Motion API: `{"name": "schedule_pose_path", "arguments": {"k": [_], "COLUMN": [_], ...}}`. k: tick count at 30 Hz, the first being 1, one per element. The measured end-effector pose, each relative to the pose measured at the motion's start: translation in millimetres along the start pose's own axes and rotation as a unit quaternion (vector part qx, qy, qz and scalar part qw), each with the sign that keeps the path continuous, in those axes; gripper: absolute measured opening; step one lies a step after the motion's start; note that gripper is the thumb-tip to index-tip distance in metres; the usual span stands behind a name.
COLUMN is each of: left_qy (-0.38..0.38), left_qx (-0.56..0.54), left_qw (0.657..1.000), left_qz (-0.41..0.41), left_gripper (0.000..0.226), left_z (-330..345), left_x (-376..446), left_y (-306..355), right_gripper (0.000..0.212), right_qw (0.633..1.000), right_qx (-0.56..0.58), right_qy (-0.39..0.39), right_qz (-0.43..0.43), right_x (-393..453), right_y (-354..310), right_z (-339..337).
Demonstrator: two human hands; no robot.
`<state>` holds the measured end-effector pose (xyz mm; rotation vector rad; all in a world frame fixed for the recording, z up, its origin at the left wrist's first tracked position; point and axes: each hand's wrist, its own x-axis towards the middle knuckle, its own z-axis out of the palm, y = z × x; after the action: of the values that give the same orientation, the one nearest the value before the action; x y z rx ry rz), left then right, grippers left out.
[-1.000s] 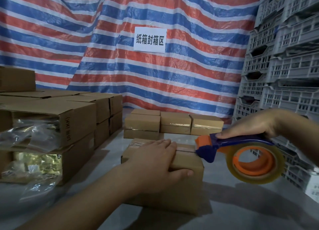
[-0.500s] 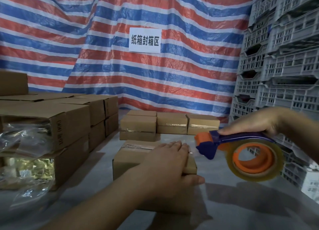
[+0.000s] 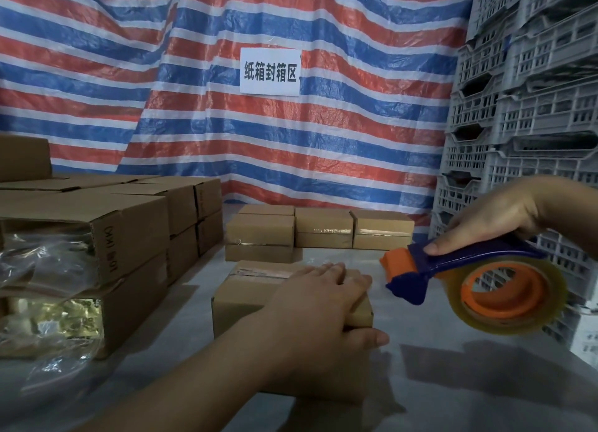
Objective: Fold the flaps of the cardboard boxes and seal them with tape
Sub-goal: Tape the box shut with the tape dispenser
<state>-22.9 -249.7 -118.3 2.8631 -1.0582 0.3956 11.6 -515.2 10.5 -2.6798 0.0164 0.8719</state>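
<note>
The left hand [image 3: 318,305] lies flat on the box [image 3: 246,297]. The right hand [image 3: 495,218] grips the tape roller [image 3: 479,279]. Press the tape down smooth.

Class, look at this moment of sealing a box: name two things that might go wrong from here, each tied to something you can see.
1. The tape dispenser in the right hand hangs off the box, beside its right edge. The loose tape end may curl back onto the roll.
2. The left hand lies flat over the box top. If another strip is run, the dispenser's front end could catch the fingers, or tape could stick to them.
</note>
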Motion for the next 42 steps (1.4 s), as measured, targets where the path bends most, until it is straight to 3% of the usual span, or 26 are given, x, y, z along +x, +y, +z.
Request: {"name": "schedule_pose_path", "arguments": {"k": [4,6,10,13,16,19,22,30,35,37,40,42], "left_qy": [-0.001,0.000,0.014,0.014,0.007,-0.001,-0.005,-0.002,0.001,-0.007,-0.028,-0.040], "left_qx": [-0.003,0.003,0.007,0.014,0.012,0.017,0.025,0.023,0.021,0.015,0.004,-0.001], "left_qw": [1.000,1.000,1.000,1.000,1.000,1.000,1.000,1.000,1.000,1.000,0.999,0.999], "left_qz": [-0.003,0.001,0.007,-0.002,-0.006,-0.007,-0.015,-0.014,-0.009,-0.011,-0.019,-0.025], "left_gripper": [0.078,0.077,0.072,0.071,0.069,0.066,0.066,0.065,0.067,0.070,0.074,0.076], "left_z": [-0.7,-0.2,1.5,3.6,2.8,0.6,0.2,0.1,1.1,0.4,-2.1,-3.7], "left_x": [-0.3,0.1,0.4,-1.1,-0.8,0.2,1.5,-0.4,-0.4,0.9,2.8,3.9], "left_y": [-1.3,-0.1,1.3,0.5,0.5,2.2,4.3,4.6,3.1,2.0,1.8,1.6], "right_gripper": [0.085,0.076,0.070,0.063,0.058,0.057,0.055,0.054,0.064,0.067,0.054,0.037], "right_qw": [0.997,0.999,0.986,0.933,0.933,0.891,0.868,0.848,0.876,0.868,0.809,0.793], "right_qx": [0.076,0.046,-0.155,-0.330,-0.273,-0.254,-0.158,-0.176,-0.160,-0.181,-0.058,0.170], "right_qy": [0.000,-0.005,0.052,0.096,0.199,0.372,0.470,0.494,0.449,0.457,0.579,0.545], "right_qz": [-0.009,-0.002,0.045,0.110,0.120,0.049,0.017,0.080,0.079,0.069,-0.080,-0.211], "right_x": [3.8,4.3,20.6,42.0,55.4,70.1,85.7,91.5,74.6,61.7,45.3,43.1], "right_y": [22.4,20.2,-14.9,-27.4,-8.0,18.5,37.3,45.0,34.4,22.9,-1.4,-25.9], "right_z": [-3.9,2.7,37.8,61.4,69.4,86.0,119.9,163.0,159.4,150.8,140.3,135.1]}}
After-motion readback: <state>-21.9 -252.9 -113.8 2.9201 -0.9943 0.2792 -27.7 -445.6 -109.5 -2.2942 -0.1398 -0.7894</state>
